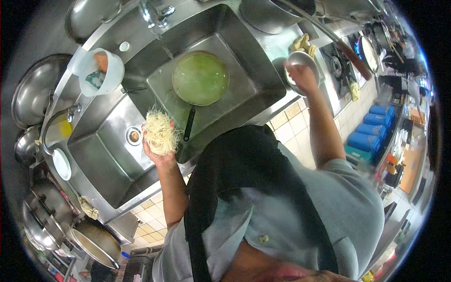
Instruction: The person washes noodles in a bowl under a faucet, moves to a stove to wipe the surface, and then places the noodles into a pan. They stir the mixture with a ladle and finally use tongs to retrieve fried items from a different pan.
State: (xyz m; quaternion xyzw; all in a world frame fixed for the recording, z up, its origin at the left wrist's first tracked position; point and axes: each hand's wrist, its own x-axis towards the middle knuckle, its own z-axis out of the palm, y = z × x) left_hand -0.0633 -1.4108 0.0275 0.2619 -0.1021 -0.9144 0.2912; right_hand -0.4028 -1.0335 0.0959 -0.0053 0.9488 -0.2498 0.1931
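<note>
A tangled bundle of thin, pale strands (pixel 160 133) rests in my left hand (pixel 159 155), with its fingers wrapped round the underside, over the divider between two sinks. My right hand (pixel 303 77) is at a round metal bowl (pixel 309 60) on the counter right of the large sink; its fingers are blurred over the bowl, so their grip is unclear. Inside the large sink (pixel 249 70) sits a round pan (pixel 200 77) filled with greenish liquid, its black handle (pixel 189 123) pointing towards me. Water runs from the faucet (pixel 157 16) beside the pan.
A white plastic container (pixel 101 73) stands at the left by the smaller sink (pixel 108 155). Large metal pans hang or lean along the left. A wooden-handled utensil (pixel 354 61) crosses near the stove (pixel 336 68). Blue bins (pixel 369 129) and other people are farther right.
</note>
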